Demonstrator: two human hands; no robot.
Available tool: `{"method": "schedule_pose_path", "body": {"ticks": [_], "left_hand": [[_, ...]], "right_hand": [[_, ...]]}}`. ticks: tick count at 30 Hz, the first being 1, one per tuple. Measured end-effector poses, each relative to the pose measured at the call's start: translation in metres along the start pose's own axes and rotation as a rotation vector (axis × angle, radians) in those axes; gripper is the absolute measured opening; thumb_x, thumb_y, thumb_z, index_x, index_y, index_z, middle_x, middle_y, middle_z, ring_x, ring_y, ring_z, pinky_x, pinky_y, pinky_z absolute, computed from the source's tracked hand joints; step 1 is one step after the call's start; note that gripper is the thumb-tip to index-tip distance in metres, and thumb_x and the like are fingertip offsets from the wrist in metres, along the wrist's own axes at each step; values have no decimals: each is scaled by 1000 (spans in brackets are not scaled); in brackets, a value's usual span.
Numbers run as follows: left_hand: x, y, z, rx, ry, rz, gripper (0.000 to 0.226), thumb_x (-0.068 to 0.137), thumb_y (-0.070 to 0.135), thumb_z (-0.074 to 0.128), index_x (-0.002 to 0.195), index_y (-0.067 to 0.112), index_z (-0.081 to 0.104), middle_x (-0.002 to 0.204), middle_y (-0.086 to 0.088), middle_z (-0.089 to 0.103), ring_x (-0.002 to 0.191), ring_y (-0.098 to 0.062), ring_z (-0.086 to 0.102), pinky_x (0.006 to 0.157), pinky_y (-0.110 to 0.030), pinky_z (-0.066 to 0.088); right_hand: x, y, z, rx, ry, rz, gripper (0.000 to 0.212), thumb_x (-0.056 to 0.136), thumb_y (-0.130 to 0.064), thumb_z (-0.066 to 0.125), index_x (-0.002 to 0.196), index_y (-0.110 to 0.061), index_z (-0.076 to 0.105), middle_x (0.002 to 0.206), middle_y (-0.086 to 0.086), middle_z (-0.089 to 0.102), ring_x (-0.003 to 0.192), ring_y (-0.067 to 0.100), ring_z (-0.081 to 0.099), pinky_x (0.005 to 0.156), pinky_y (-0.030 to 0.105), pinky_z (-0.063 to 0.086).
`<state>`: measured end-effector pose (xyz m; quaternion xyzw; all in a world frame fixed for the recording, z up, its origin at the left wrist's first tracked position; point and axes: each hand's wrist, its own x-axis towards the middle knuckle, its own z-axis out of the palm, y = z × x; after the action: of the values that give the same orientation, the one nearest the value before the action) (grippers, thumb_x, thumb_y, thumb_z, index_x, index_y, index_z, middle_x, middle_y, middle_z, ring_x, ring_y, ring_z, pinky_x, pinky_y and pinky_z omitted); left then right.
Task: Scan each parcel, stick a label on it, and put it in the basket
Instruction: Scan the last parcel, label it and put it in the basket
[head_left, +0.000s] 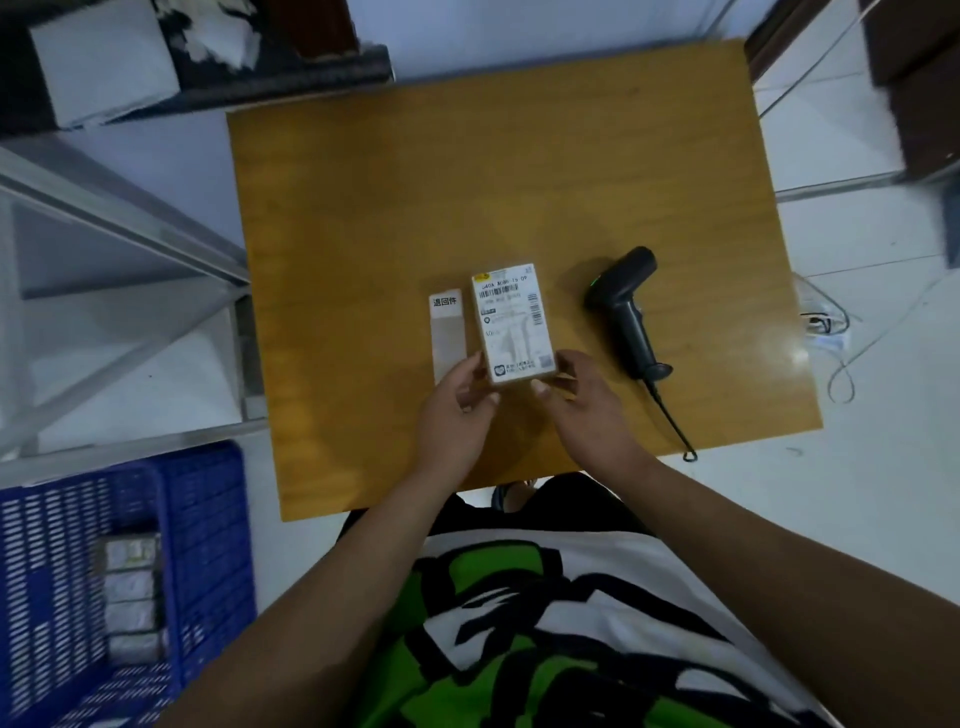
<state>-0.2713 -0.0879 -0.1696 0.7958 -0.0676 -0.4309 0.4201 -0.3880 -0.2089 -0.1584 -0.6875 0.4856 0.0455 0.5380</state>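
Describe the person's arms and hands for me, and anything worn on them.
The left arm and right arm are bare, with no sleeve in view. The left hand and right hand wear no gloves; no watch, ring or wristband shows. The shirt is white with a green and black print.

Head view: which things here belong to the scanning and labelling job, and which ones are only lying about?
Job: parcel held by left hand and right hand; label strip beside it; scanner; blue basket.
Lying about: white box at top left; loose cables at the right.
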Motion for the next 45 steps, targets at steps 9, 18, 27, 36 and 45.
{"method": "schedule_pose_path", "body": {"ticks": [9, 18, 27, 36, 45], "left_hand": [[56, 31, -35, 207, 320, 114, 41, 98, 14, 57, 137, 27, 63, 130, 6, 65, 113, -14, 64, 95, -35, 55], [81, 37, -34, 210, 262, 146, 41, 96, 6, 64, 135, 15, 67, 119, -3, 67, 101, -18, 64, 97, -37, 55], [88, 20, -44, 424, 196, 239, 50, 92, 17, 74, 141, 21, 65, 144, -8, 46, 133, -23, 51, 108, -24, 39], [96, 18, -47, 570, 238, 327, 41, 92, 31, 71, 132, 31, 70, 135, 1, 49, 113, -20, 62, 93, -44, 58], [91, 12, -50, 512, 279, 246, 11, 95, 32, 66, 105, 29, 70, 106, 4, 71, 98, -23, 68, 79, -41, 56]], "right_hand": [[65, 4, -64, -380, 341, 171, 80, 85, -54, 72, 147, -19, 37, 146, 14, 42, 139, 38, 38, 113, 51, 35], [39, -57, -70, 378, 17, 217, 28, 98, -36, 57, 114, -12, 59, 78, 4, 57, 64, 21, 55, 55, 36, 48], [8, -119, -47, 409, -145, 245, 23, 100, -35, 57, 95, -12, 56, 73, 4, 47, 50, 11, 43, 46, 27, 39], [5, -126, -52, 410, -165, 264, 24, 99, -33, 59, 103, -9, 56, 72, 5, 45, 50, 13, 41, 44, 27, 35], [2, -120, -49, 382, -161, 243, 25, 100, -34, 58, 98, -9, 57, 71, 5, 45, 48, 13, 41, 44, 28, 36]]}}
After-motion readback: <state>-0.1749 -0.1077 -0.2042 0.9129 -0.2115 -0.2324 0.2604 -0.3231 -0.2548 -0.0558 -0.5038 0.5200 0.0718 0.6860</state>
